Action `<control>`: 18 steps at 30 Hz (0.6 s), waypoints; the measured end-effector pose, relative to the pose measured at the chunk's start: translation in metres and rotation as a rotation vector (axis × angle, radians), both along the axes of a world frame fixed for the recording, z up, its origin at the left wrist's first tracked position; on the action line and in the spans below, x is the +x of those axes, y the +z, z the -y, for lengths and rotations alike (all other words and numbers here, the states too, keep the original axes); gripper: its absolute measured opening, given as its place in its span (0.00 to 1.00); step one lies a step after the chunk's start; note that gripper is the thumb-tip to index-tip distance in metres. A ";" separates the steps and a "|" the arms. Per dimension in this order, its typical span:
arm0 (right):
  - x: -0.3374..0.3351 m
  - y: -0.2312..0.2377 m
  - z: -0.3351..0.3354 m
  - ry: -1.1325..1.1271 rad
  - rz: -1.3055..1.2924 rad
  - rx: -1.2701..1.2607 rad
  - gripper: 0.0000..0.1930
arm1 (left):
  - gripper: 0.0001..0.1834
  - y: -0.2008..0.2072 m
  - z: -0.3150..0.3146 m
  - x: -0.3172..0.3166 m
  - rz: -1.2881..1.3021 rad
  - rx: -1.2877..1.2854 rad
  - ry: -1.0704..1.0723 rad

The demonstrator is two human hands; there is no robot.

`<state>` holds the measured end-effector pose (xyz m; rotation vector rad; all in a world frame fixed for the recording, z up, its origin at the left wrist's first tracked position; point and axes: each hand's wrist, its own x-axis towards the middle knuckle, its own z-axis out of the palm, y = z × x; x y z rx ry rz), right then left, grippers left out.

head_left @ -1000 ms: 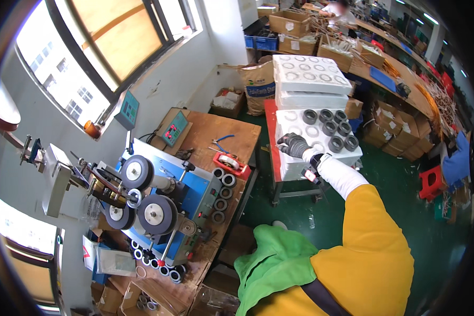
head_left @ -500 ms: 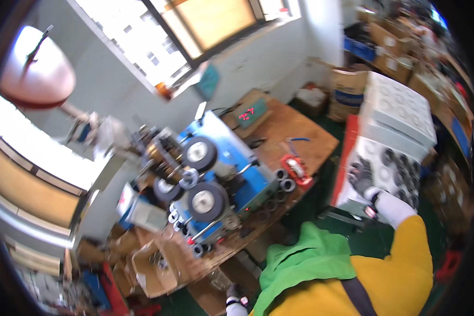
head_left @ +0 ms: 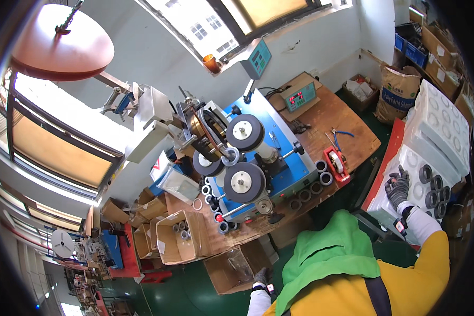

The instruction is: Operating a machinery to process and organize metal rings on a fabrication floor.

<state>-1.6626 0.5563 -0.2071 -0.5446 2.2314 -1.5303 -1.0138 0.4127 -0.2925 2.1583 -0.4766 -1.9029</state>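
My right hand [head_left: 397, 188], in a grey glove, is over the left side of a white foam tray [head_left: 380, 206] with round recesses. Its fingers are apart and I see nothing in them. Several black rings [head_left: 432, 199] sit in the tray's recesses, just right of that hand. My left hand [head_left: 262, 276], also gloved, hangs low beside an open cardboard box [head_left: 221, 276] below the bench edge; its fingers are too small and bunched to read. Ahead, a blue winding machine [head_left: 284, 176] with black rollers [head_left: 245, 131] carries a grey ring [head_left: 230, 156] between them.
The wooden bench [head_left: 347, 124] holds a display box [head_left: 300, 97], blue-handled pliers [head_left: 344, 132], a red tape dispenser [head_left: 336, 162] and rings [head_left: 325, 178] along its front edge. A carton [head_left: 166, 237] with rings stands left. A paper sack [head_left: 397, 95] stands beyond the foam trays.
My view has turned, so the scene sits farther right and looks sharper. My right hand stays over the tray's left part, its fingers now plainly apart. My left hand remains beside the box.
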 end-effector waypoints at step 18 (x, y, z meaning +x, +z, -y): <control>-0.007 0.010 0.013 -0.301 0.595 -0.558 0.24 | 0.15 -0.003 0.003 0.101 -0.006 0.014 0.044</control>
